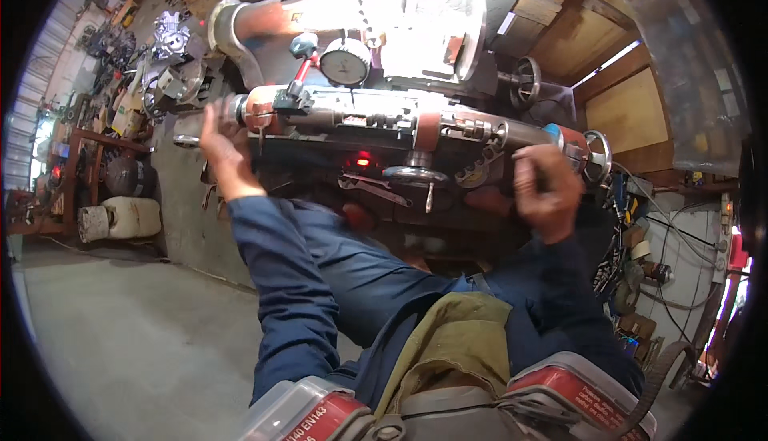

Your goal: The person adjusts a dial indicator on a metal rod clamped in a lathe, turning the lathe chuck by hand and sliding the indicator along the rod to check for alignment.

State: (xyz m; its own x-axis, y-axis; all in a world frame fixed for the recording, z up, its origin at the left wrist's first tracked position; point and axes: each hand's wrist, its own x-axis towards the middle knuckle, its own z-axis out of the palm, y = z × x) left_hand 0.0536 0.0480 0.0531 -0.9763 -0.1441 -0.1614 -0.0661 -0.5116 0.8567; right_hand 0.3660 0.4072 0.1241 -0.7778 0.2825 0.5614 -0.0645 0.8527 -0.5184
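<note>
A long machine with a shiny shaft and orange-brown mounts (428, 130) lies across in front of me. My left hand (224, 153) is at its left end, beside a round metal collar (235, 110). The fingers there are stretched out but slightly blurred, and I see nothing held. Off the machine's right end, near a chrome handwheel (598, 157), my right hand (550, 191) is raised. Its fingers look bent and are smeared by motion, so whatever they may hold is hidden. A round dial gauge (346, 62) with a red arm (302, 73) stands over the shaft.
Spanners (376, 189) lie below the shaft near a second handwheel (414, 175). Metal parts (170, 37) crowd the far left, above a pale tank (132, 218). Wooden panels (628, 109) stand at the right. A larger machine body (288, 21) rises behind, under bright light.
</note>
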